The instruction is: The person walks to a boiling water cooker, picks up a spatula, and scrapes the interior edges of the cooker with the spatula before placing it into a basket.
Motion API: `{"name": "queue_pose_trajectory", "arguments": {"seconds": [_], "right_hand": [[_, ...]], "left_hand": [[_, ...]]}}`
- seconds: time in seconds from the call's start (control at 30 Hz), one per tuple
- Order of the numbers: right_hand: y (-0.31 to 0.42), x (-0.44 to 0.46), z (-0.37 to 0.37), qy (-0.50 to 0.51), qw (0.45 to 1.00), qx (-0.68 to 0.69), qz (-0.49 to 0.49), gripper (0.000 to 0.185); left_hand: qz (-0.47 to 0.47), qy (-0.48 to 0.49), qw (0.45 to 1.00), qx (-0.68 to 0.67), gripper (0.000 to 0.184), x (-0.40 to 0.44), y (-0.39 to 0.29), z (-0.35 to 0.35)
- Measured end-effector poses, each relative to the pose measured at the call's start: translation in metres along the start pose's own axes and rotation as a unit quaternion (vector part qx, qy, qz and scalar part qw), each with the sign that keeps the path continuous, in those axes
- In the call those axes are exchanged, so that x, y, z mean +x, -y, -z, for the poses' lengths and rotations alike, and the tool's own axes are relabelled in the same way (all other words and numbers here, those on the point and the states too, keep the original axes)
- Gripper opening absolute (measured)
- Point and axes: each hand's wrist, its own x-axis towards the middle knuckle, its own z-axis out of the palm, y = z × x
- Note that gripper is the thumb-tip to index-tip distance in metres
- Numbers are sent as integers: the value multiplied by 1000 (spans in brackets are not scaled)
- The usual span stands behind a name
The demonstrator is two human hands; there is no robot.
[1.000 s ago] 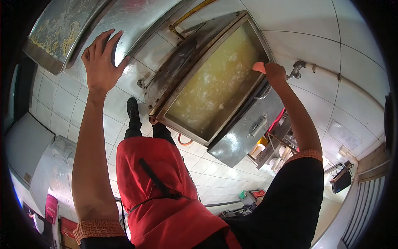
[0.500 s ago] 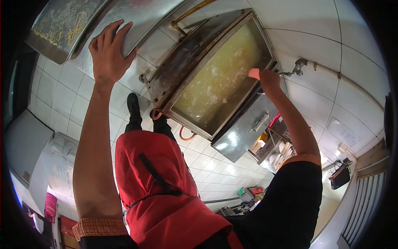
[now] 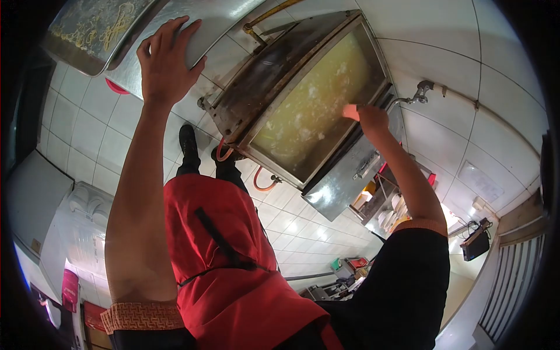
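A long metal vat with a steel rim [image 3: 269, 167] holds cloudy yellow-green liquid [image 3: 318, 93] with white foam or bits in it. Over its right side, my right hand [image 3: 374, 121] is closed round a short pink piece [image 3: 350, 111], whose tip points left above the liquid. The rest of that piece is hidden in my fist, so its kind is unclear. My left hand [image 3: 168, 73] has its fingers spread, over the edge of a steel tabletop [image 3: 230, 16]; whether it touches the metal I cannot tell. Nothing shows in it.
A metal tray [image 3: 81, 63] with pale noodle-like strands [image 3: 119, 26] stands at the upper left. A tap [image 3: 421, 93] juts from the tiled wall near the vat. Below the vat's right side is a steel panel [image 3: 332, 195], and an orange hose [image 3: 262, 185] hangs by the floor.
My right hand and the pink piece have moved left, further over the liquid. My left hand stays by the tabletop, fingers still spread. The whole view has shifted slightly.
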Motion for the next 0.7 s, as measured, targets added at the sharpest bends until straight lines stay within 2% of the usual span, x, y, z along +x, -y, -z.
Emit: {"name": "queue_pose_trajectory", "arguments": {"seconds": [0.2,0.3,0.4,0.5,0.6,0.7], "right_hand": [[28,-25,3,18,998,-25,47,12],[41,-39,15,38,999,-8,35,11],[54,-48,20,17,999,-14,31,12],[59,-49,17,77,996,-3,35,14],[69,-56,15,88,996,29,7,15],[71,-67,22,117,989,73,60,16]], "left_hand": [[-3,-3,1000,3,66,-1,4,-1],[-7,0,1000,4,67,-1,0,-3],[-6,2,1000,10,67,-3,2,-2],[-1,0,1000,9,67,-1,3,-3],[-5,-1,1000,4,67,-2,1,-4],[-3,-9,1000,10,67,-3,4,-4]]}}
